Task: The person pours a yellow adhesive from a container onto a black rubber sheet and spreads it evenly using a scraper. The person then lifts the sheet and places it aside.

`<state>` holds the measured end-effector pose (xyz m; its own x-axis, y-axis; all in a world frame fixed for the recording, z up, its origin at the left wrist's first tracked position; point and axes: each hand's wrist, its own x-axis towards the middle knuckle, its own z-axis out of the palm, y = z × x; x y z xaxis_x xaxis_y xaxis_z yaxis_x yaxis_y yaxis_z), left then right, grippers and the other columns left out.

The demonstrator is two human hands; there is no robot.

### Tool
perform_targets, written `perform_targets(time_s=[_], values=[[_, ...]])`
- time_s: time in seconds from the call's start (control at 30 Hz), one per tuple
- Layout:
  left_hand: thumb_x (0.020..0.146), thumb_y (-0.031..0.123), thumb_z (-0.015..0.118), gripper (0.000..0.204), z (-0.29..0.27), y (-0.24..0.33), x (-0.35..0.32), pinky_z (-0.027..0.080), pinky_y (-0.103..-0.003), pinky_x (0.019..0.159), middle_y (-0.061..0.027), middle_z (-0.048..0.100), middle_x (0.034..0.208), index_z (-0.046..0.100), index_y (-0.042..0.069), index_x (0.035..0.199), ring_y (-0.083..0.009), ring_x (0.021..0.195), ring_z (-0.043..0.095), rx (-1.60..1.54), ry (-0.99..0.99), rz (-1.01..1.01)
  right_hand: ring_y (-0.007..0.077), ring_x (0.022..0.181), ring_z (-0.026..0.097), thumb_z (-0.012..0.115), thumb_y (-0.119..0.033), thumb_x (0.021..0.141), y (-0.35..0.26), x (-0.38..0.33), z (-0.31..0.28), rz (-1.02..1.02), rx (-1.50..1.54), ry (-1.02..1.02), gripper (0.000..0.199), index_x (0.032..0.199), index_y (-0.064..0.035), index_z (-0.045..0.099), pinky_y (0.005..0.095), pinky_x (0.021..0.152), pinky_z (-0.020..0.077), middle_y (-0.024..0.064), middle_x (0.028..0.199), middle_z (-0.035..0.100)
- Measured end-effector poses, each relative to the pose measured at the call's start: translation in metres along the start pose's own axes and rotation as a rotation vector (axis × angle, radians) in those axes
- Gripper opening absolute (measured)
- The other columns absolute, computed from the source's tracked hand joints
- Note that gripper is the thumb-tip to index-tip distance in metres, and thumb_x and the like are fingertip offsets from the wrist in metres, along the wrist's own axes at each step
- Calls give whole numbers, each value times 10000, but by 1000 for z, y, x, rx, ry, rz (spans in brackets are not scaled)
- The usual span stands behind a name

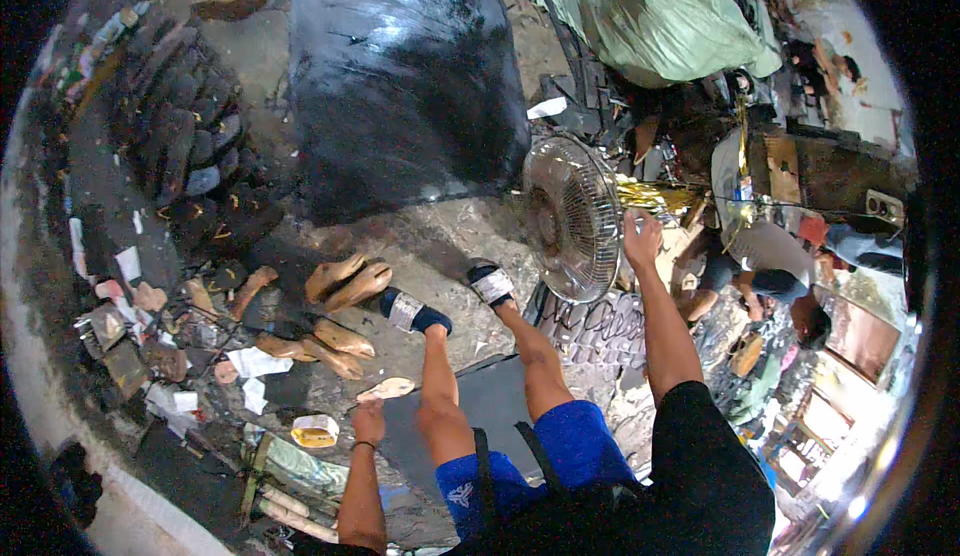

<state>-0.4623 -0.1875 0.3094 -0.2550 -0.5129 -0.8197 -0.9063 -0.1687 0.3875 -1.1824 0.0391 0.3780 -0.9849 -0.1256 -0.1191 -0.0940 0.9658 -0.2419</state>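
Observation:
My left hand (369, 421) reaches down to the floor and closes on a pale shoe insole (388, 389) beside a dark grey mat (487, 402). Several tan wooden shoe lasts (341, 338) lie on the concrete just beyond it. My right hand (641, 237) is stretched out to the back of a small round table fan (572, 218) and rests on its rear housing; whether it grips the fan is unclear. My legs in blue shorts and two strapped sandals (414, 313) extend forward between the two hands.
A big black plastic sack (405, 71) and a green sack (655, 16) stand ahead. Dark shoe uppers are stacked at the left (190, 136). Paper scraps and a yellow glue tub (315, 431) lie near my left hand. Another person sits at the right (770, 266).

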Motion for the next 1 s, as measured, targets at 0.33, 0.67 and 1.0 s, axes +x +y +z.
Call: perform_targets(time_s=[0.33, 0.67, 1.0], values=[[970, 157, 533, 227, 7, 178, -118, 520, -321, 834, -113, 731, 987, 698, 28, 1057, -209, 913, 689, 45, 25, -87, 200, 780, 631, 637, -601, 867, 74, -7, -17, 357, 266, -482, 639, 927, 28, 730, 361, 774, 495, 136, 841, 702], [972, 239, 577, 259, 34, 155, -110, 507, -295, 767, -64, 721, 962, 703, 50, 1095, -144, 850, 644, -124, 115, -65, 267, 1000, 612, 654, -690, 796, 59, 71, -11, 312, 393, -329, 865, 1225, 55, 558, 400, 880, 474, 195, 1074, 631], [934, 422, 593, 433, 60, 223, -51, 521, -366, 812, -167, 721, 911, 700, 27, 1075, -227, 894, 695, -1, 112, 106, 151, 863, 608, 869, -331, 734, 111, 82, 20, 61, 422, -227, 685, 1199, 38, 526, 294, 716, 502, 83, 973, 633]])
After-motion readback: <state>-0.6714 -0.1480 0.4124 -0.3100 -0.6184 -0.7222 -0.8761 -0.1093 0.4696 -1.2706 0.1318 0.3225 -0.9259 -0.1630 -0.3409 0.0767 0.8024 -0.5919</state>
